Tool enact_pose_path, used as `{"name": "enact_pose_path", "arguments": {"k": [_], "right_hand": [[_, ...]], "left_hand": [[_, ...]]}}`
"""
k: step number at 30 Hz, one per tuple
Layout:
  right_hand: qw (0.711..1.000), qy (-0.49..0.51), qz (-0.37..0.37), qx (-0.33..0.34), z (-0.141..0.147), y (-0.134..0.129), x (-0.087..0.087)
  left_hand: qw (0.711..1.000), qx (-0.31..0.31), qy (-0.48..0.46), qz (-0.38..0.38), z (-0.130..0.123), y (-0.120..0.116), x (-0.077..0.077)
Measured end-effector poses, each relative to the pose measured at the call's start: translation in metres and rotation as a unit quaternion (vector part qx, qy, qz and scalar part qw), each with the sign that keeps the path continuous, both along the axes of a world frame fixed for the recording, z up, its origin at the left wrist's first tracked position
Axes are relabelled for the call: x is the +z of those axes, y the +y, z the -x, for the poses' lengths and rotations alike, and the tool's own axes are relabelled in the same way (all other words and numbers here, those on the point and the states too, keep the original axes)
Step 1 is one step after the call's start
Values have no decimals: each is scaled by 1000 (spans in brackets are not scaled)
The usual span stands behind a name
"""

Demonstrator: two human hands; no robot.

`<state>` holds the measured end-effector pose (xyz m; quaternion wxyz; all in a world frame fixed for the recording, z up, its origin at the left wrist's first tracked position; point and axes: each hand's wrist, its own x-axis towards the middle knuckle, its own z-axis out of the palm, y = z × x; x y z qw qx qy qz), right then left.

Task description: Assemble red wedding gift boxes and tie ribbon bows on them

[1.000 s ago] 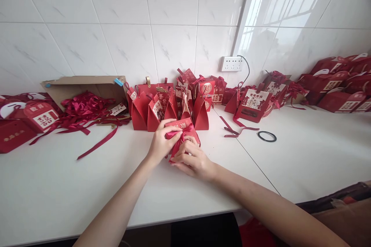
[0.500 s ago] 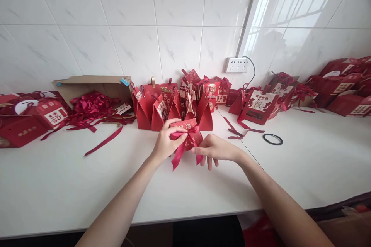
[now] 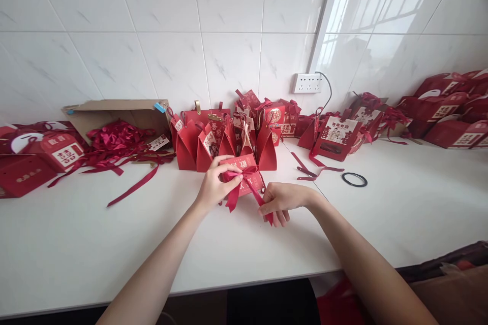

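Note:
A small red gift box (image 3: 251, 183) with gold characters lies tilted on the white table, a dark pink ribbon (image 3: 232, 199) tied in a bow across its face. My left hand (image 3: 219, 179) grips the box's left side, its thumb pressed on the left loop of the bow. Between the fingers of my right hand (image 3: 280, 204) is one tail of that ribbon, drawn taut down and to the right. The other tail hangs loose toward the table's front. Just behind the box stand several red pointed gift boxes (image 3: 267, 148).
At the left, a cardboard box (image 3: 114, 106) spills crumpled ribbon (image 3: 120, 137) beside red boxes (image 3: 63, 152). A black ring (image 3: 354, 179) and loose ribbon strips (image 3: 316, 170) lie to the right. More red boxes (image 3: 438, 106) are stacked far right, and a power socket (image 3: 307, 83) is on the tiled wall.
My right hand has closed on the ribbon tail and pulled it down and right, straightening it. My left hand stays on the box and bow. The view has shifted slightly.

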<state>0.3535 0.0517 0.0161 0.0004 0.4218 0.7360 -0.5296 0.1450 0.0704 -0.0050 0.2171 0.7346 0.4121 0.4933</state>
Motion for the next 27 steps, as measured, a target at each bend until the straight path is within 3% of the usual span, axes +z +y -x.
{"name": "enact_pose_path", "arguments": {"k": [3,5,8,10,14,20,27], "right_hand": [[1000,-12,7,-22,-8,4,1],[992,42,-39,-112,-13,9,2],[931,149,-151,-299,-12,13,0],[906,171,-189,-338,-6,13,-2],[921,145,-187,-310,8,7,-4],[923,192,-190,-275,11,5,-2],[903,237,-261,-248,12,13,-18]], "left_hand": [[1000,-10,8,-14,1,0,-1],[999,-22,17,-44,1,0,-3],[994,-36,30,-104,0,0,-7],[990,-39,40,-132,-2,0,-11],[986,-34,45,-158,-2,1,-17],[992,-5,5,-127,1,5,-18],[971,107,23,-211,1,8,-18]]}}
